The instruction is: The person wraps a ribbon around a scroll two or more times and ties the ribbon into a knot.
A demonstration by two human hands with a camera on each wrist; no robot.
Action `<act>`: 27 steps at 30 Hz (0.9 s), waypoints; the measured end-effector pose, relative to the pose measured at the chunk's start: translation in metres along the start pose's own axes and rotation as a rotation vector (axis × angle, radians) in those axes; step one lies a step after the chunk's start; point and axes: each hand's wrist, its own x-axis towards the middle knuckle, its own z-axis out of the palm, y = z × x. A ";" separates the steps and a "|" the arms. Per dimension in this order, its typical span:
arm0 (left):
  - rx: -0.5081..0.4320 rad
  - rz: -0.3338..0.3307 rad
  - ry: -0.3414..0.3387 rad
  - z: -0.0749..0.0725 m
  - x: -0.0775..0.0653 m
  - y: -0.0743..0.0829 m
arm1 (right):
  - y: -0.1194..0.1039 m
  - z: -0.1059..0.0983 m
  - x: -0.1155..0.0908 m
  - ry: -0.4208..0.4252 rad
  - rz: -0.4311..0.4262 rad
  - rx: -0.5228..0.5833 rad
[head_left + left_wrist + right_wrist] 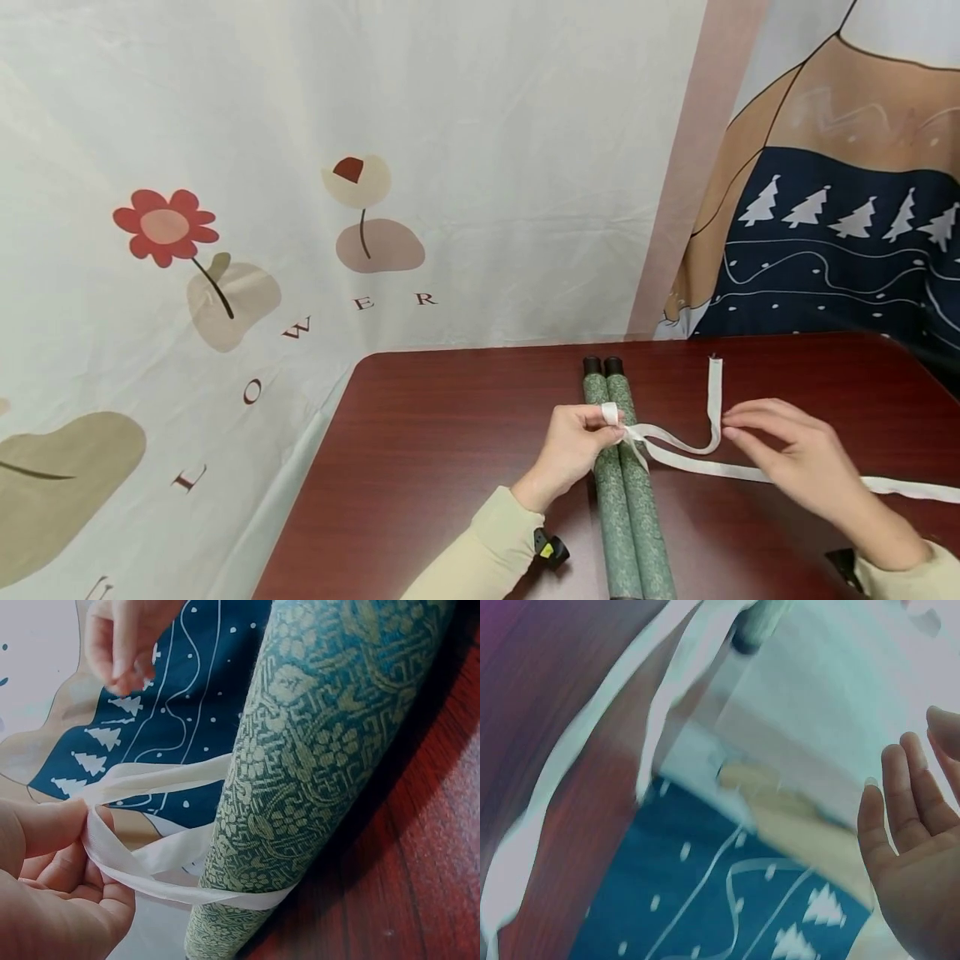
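Observation:
Two rolled scrolls (617,500) in green floral brocade with black end knobs lie side by side on the table, pointing away from me. A white ribbon (697,448) comes off them, with one end lying toward the far edge and another running off to the right. My left hand (567,450) pinches the ribbon between thumb and fingers over the scrolls. In the left wrist view, loops of ribbon (169,889) stretch from those fingers to the patterned roll (315,757). My right hand (798,450) hovers beside the ribbon's upturned end, its fingers (911,802) spread with nothing between them.
The dark red wooden table (420,467) reaches back to a printed cloth (487,167) with flowers and letters. At right the cloth (847,242) shows a navy panel with white trees. A black wrist strap (552,547) sits by my left sleeve.

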 end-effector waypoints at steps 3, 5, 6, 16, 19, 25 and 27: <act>0.005 -0.006 0.011 0.001 0.000 0.001 | -0.018 0.020 0.013 0.020 -0.135 0.063; 0.008 -0.011 0.031 0.003 0.000 0.001 | -0.028 0.032 0.019 0.019 -0.202 0.071; 0.010 -0.013 0.042 0.003 0.001 0.001 | -0.030 0.038 0.020 0.016 -0.229 0.076; -0.060 -0.029 0.096 0.005 0.013 -0.032 | -0.022 0.082 0.012 -0.016 -0.359 0.060; -0.089 -0.052 0.093 0.005 0.012 -0.031 | -0.021 0.087 0.011 -0.016 -0.370 0.034; -0.120 -0.108 0.072 0.005 0.012 -0.028 | -0.019 0.091 0.010 -0.020 -0.375 -0.007; -0.114 -0.129 0.067 0.005 0.013 -0.027 | -0.018 0.090 0.009 -0.037 -0.369 -0.024</act>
